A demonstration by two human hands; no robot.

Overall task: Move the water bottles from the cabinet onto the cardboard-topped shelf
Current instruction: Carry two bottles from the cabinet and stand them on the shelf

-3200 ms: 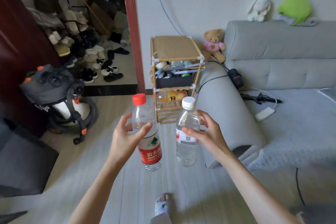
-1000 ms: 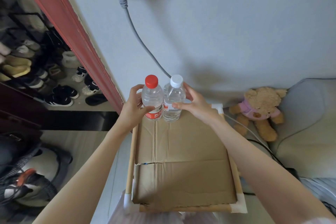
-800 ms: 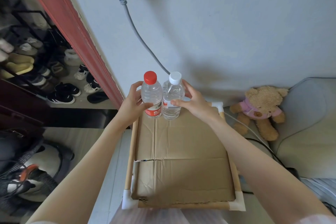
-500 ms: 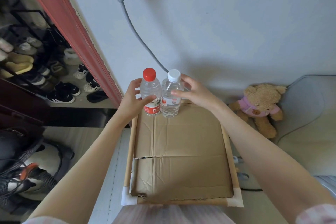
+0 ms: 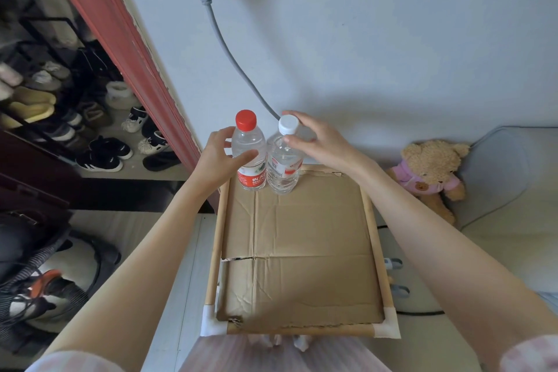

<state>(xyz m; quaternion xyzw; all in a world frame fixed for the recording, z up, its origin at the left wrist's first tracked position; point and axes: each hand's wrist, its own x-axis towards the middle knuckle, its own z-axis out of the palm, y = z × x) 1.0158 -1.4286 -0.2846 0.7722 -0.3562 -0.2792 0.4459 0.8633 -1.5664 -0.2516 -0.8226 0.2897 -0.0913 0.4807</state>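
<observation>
Two clear water bottles stand upright side by side at the far left corner of the cardboard-topped shelf (image 5: 302, 251). The red-capped bottle (image 5: 249, 160) has a red label, and my left hand (image 5: 220, 160) curls around it with the thumb across its front. The white-capped bottle (image 5: 282, 172) touches it on the right. My right hand (image 5: 320, 145) hovers at this bottle's neck and cap, fingers spread, only the thumb tip near the neck. The cabinet is out of view.
The shelf stands against a white wall with a socket and a grey cable (image 5: 229, 51) hanging behind the bottles. A teddy bear (image 5: 431, 169) and grey sofa (image 5: 513, 190) lie to the right. A red door frame (image 5: 126, 48), shoes and a vacuum cleaner (image 5: 45, 281) are on the left.
I carried both bottles across the room and set them on the cardboard's far left corner. In the last half second my right hand slid up from the bottle's body to its cap, loosening.
</observation>
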